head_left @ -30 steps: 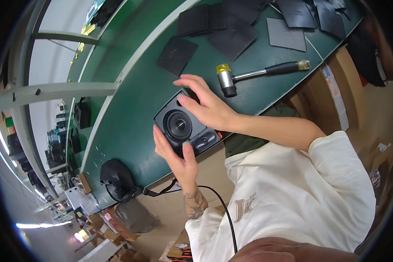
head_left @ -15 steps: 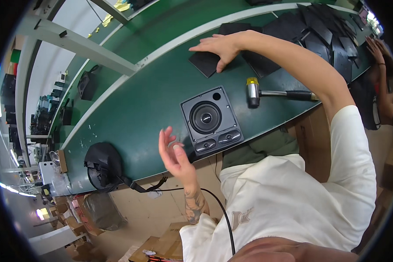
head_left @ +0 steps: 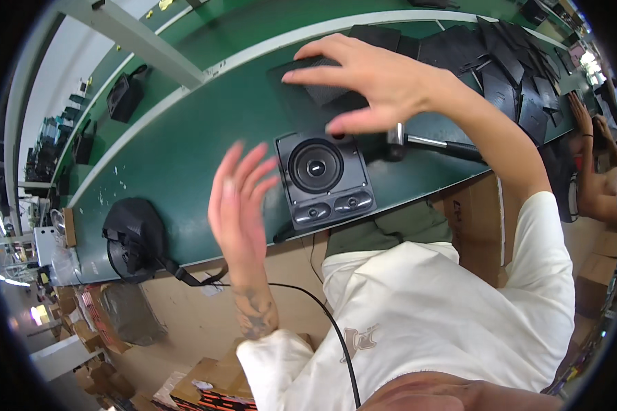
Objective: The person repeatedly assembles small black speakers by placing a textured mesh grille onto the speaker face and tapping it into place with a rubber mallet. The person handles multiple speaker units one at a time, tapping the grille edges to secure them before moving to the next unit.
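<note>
A black speaker box [head_left: 324, 179] with a round driver and two small ports lies face up near the green bench's [head_left: 192, 144] front edge. My left hand [head_left: 240, 198] hovers just left of it, fingers spread and blurred, holding nothing. My right hand [head_left: 373, 75] reaches over the speaker to the far side. Its fingers lie on top of a black square grille panel [head_left: 307, 82] and the thumb is at the panel's near edge. A hammer [head_left: 418, 145] with a black handle lies right of the speaker, partly hidden under my right forearm.
Several more black panels [head_left: 514, 61] are piled at the bench's back right. A round black device [head_left: 134, 236] with a strap sits at the front left. Another person's hand [head_left: 593, 123] works at the far right. Cardboard boxes [head_left: 206, 387] stand below the bench.
Both hands left the speaker. My right hand reached to the far panel and closed on it. My left hand lifted off and opened beside the speaker.
</note>
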### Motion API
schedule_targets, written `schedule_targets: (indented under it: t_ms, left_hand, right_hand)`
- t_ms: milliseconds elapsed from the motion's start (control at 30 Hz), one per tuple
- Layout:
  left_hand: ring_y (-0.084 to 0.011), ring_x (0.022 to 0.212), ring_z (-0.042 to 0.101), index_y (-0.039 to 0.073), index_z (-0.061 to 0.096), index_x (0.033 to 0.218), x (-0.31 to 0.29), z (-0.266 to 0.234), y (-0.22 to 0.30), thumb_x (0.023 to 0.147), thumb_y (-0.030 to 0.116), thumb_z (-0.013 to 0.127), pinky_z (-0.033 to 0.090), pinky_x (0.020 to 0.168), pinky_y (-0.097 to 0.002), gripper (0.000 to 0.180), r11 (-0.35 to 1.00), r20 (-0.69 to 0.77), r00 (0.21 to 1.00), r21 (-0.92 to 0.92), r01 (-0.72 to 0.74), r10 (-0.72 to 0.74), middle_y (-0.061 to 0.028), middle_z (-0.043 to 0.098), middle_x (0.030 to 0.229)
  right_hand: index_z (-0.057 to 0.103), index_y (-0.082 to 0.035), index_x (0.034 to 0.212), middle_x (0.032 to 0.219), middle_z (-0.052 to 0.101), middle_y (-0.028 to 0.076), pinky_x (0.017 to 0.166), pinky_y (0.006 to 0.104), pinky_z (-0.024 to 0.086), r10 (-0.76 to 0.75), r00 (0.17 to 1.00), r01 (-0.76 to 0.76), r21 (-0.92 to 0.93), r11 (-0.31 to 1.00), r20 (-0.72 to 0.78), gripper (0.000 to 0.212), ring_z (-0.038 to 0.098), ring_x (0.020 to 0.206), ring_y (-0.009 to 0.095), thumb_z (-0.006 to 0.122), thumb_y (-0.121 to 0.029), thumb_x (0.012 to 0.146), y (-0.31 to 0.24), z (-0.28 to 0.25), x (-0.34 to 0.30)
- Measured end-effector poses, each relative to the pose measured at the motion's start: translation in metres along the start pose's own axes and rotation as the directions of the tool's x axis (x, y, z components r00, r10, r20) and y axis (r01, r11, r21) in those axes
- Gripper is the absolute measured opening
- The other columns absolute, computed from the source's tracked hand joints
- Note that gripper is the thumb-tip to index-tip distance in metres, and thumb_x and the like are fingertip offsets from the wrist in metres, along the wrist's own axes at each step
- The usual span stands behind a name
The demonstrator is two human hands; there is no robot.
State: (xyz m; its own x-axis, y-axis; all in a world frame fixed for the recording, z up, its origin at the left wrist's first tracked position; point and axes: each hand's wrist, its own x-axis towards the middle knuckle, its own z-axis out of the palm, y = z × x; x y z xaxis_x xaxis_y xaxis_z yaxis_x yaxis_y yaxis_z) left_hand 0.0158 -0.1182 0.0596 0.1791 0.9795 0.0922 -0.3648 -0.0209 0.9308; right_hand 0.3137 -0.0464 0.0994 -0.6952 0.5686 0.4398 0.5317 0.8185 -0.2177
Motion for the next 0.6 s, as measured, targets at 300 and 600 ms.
schedule_targets:
  t_ms: [300,600]
  left_hand:
    - [-0.0272,0.122,0.065,-0.001,0.053,0.136,0.039,0.034,-0.004,0.112,0.027,0.046,0.056,0.104,-0.0456,0.038,0.793,0.412,0.829,-0.318,0.519,-0.377,-0.0169,0.063,0.132]
    - [-0.0268,0.123,0.065,-0.004,0.047,0.14,0.03,0.038,-0.003,0.111,0.04,0.047,0.056,0.104,-0.0443,0.053,0.827,0.355,0.837,-0.235,0.511,-0.416,-0.0168,0.062,0.133]
  right_hand:
    - [0.051,-0.002,0.145,0.145,0.045,0.029,0.11,0.0563,0.039,-0.075,0.997,0.076,0.081,0.994,-0.008,0.081,0.048,0.129,0.048,0.079,-0.043,0.08,-0.047,0.018,-0.013]
    - [0.051,-0.002,0.144,0.144,0.044,0.028,0.11,0.0553,0.036,-0.063,0.996,0.069,0.117,0.991,-0.059,0.08,0.047,0.127,0.047,0.077,-0.046,0.083,-0.053,0.028,-0.019]
